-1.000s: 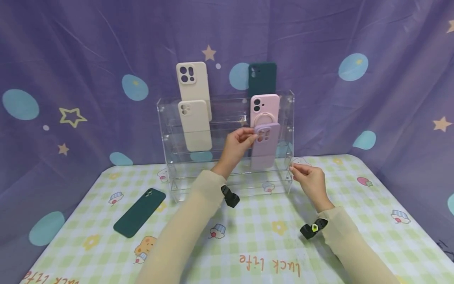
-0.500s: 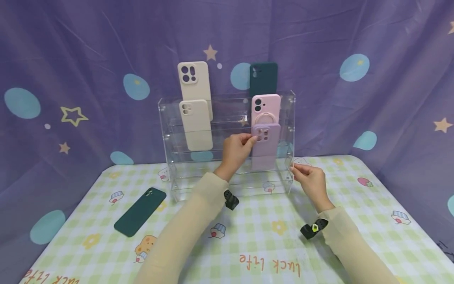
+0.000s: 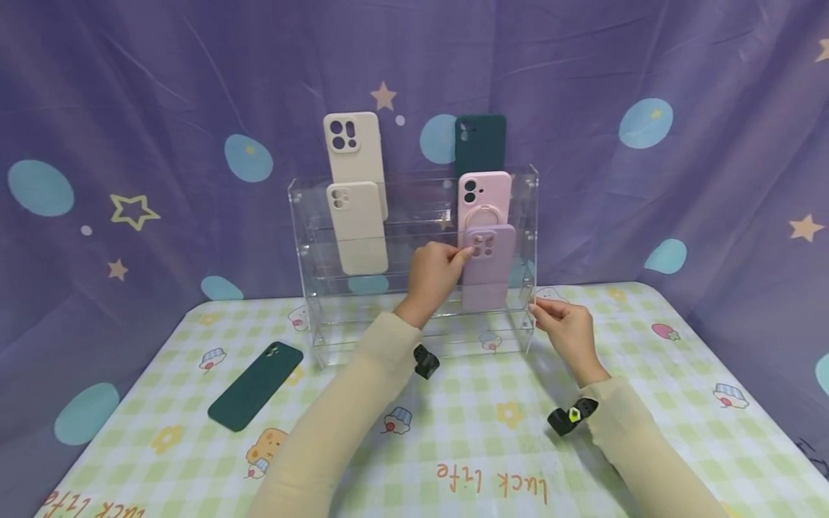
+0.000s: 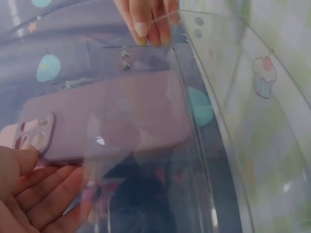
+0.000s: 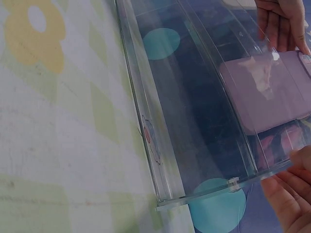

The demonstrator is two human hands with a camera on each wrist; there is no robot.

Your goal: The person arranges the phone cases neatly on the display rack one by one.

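Observation:
With thumb and fingers, my left hand (image 3: pixel 432 279) pinches the left edge of a lilac phone case (image 3: pixel 488 277) near its camera cutouts. That case stands in a lower tier of a clear acrylic display rack (image 3: pixel 414 316), overlapping a pink phone case (image 3: pixel 484 193) with a ring behind it. In the left wrist view the thumb lies by the lilac case's (image 4: pixel 112 121) camera corner. My right hand (image 3: pixel 566 331) grips the rack's right side edge between thumb and fingers; the right wrist view shows its fingers (image 5: pixel 286 194) at the clear panel.
A dark green phone case (image 3: pixel 481 144) stands in the top tier at right. Two cream cases, an upper one (image 3: pixel 356 155) and a lower one (image 3: pixel 358 230), fill the left. Another dark green case (image 3: pixel 255 386) lies on the checked tablecloth (image 3: pixel 466 432).
My left hand has come slightly down, and the lilac case has shifted a little, now sitting slightly further right. My right hand stays at the rack's side.

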